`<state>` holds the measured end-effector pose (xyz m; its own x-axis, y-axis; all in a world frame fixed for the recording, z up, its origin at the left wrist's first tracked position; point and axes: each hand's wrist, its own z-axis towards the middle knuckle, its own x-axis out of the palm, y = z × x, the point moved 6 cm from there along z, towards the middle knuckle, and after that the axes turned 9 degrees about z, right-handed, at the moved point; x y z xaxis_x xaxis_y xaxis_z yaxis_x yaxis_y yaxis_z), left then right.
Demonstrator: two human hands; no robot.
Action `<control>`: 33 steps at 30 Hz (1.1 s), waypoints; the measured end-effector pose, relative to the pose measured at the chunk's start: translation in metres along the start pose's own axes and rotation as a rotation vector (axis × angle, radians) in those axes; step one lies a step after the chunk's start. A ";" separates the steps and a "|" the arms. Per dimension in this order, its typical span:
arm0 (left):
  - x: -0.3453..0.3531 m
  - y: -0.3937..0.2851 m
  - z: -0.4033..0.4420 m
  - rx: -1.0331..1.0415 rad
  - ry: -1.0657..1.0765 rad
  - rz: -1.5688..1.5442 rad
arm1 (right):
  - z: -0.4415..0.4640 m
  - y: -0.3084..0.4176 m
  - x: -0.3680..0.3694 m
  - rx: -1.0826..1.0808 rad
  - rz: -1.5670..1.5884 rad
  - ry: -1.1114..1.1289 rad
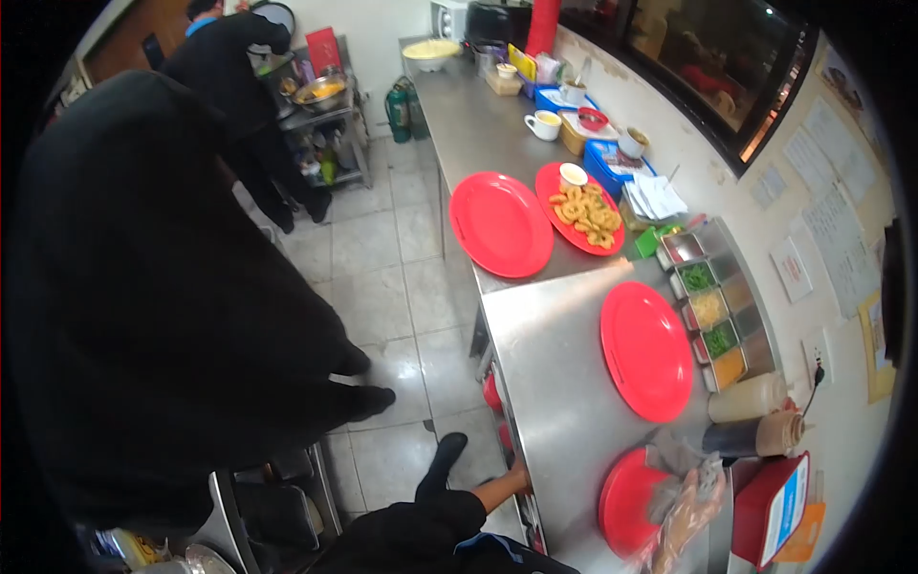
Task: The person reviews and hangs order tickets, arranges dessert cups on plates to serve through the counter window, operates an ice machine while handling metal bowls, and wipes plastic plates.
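My right hand (684,514), in a clear plastic glove, is closed on a grey cloth (706,471) over the red plate (623,502) nearest me. Part of that plate is covered by the cloth and hand. At the counter's left edge, low by the shelf beneath, is my left hand (520,476); its fingers are hidden. Farther along the steel counter (564,383) lies a second bare red plate (646,351). Another bare red plate (501,225) sits beyond it, beside a red plate of fried rings (585,212) with a small white cup of sauce.
Metal topping trays (706,308) line the wall, near squeeze bottles (751,397) and a red box (773,507). Blue tubs (615,163) and a white mug (543,125) stand farther back. One person in black (163,287) is close on the left; another (234,86) works behind.
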<state>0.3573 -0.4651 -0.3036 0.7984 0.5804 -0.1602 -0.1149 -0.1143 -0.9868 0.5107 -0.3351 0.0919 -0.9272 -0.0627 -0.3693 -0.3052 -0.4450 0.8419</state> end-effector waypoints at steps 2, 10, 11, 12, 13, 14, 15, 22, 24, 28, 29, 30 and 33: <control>-0.016 -0.004 -0.004 0.018 -0.152 0.002 | -0.009 0.017 0.016 -0.017 0.218 0.042; -0.189 -0.073 -0.086 -0.235 -0.771 0.057 | -0.069 0.024 0.107 0.172 0.401 0.721; -0.225 -0.124 -0.103 -0.349 -0.798 0.123 | -0.088 0.035 0.131 0.295 0.376 0.844; -0.255 -0.158 -0.117 -0.279 -0.879 0.179 | -0.108 0.058 0.157 0.260 0.591 1.002; -0.276 -0.184 -0.129 -0.240 -0.960 0.122 | -0.128 0.087 0.180 0.256 0.809 1.175; -0.292 -0.210 -0.141 -0.207 -1.041 0.065 | -0.141 0.122 0.192 -0.085 0.649 1.367; -0.305 -0.235 -0.148 -0.192 -1.076 0.098 | -0.163 0.143 0.209 -0.353 0.498 1.444; -0.353 -0.289 -0.165 -0.077 -1.067 -0.102 | -0.214 0.189 0.337 -0.742 0.372 1.228; -0.365 -0.285 -0.164 -0.035 -1.088 -0.102 | -0.186 0.201 0.367 -0.662 0.357 1.078; -0.430 -0.303 -0.172 0.008 -1.205 0.006 | -0.152 0.136 0.433 -0.680 0.233 1.007; -0.447 -0.301 -0.173 -0.001 -1.224 0.042 | -0.154 0.117 0.447 -0.740 0.135 0.973; -0.460 -0.294 -0.173 0.016 -1.232 0.040 | -0.147 0.137 0.434 -0.681 0.099 0.999; -0.509 -0.270 -0.164 -0.019 -1.302 0.192 | -0.134 0.218 0.423 -0.348 0.441 1.160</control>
<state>0.0792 -0.8623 0.0482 -0.3815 0.8994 -0.2133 -0.1451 -0.2862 -0.9471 0.0809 -0.5779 0.0662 -0.1514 -0.9209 -0.3592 0.2120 -0.3852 0.8982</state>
